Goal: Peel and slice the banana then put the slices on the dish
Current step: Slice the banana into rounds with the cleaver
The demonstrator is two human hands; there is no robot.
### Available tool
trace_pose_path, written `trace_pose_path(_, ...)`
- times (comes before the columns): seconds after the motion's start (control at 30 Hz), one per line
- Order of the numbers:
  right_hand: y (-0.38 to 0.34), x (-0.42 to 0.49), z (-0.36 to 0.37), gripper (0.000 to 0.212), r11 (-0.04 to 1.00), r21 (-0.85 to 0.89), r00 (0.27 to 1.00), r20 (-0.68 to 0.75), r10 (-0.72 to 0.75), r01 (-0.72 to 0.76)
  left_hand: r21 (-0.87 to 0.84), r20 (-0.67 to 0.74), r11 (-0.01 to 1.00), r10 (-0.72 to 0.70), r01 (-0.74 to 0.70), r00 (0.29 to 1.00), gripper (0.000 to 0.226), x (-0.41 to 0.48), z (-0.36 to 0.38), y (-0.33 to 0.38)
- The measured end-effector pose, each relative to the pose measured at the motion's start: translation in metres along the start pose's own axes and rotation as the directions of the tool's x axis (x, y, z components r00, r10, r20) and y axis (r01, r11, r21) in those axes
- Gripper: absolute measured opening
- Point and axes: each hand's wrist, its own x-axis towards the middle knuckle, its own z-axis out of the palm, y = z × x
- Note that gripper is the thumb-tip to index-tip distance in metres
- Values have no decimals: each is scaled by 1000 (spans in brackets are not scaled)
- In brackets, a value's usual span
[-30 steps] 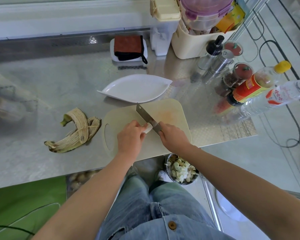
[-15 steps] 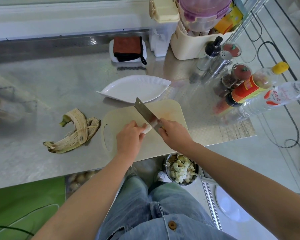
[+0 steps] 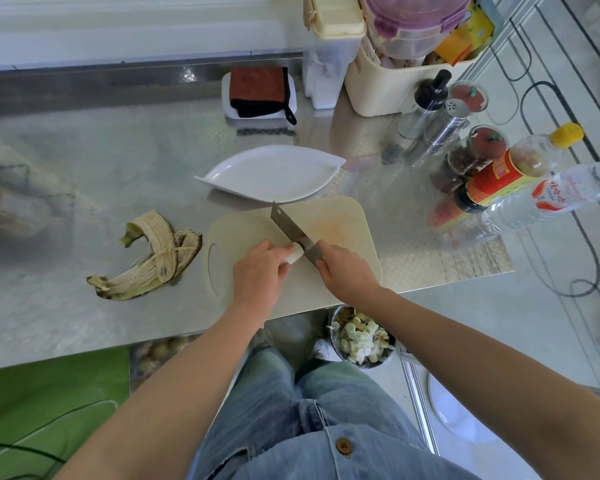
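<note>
Near the front edge of the worktop (image 3: 66, 306), on the cutting board (image 3: 343, 216), the left hand (image 3: 257, 275) curls over the peeled banana (image 3: 294, 253), only its pale end showing, while the right hand (image 3: 347, 271) grips the knife (image 3: 291, 226) by its handle, blade at that end. Soft, light and slippery flesh (easily bruised, I judge) wants a gentle hold just behind the cut; the dish (image 3: 274, 174) sits bare beyond the board's far edge.
</note>
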Motion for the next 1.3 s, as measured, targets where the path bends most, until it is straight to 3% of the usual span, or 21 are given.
trace_pose_path(0.23,-2,-2,-20,13,992,93,989,-127,-78,90,11,-62,1000,-2,3,998,31,-10,2,-9)
trace_pose_path(0.6,-6,0,-19,5,996,-6,995,-41,-90,89,49,-45,998,-37,40,998,25,-10,0,-9)
trace_pose_path(0.87,-5,4,-1,14,999,-39,999,24,-22,23,40,-51,998,-38,40,998,22,-8,1,-7)
trace_pose_path(1.1,-6,0,-15,10,992,77,991,-100,-88,96,35,-47,999,-41,42,998,23,-9,2,-9)
trace_pose_path(1.3,-8,-2,-22,10,992,40,991,-68,-113,116,47,-45,998,-44,46,998,24,-9,1,-7)
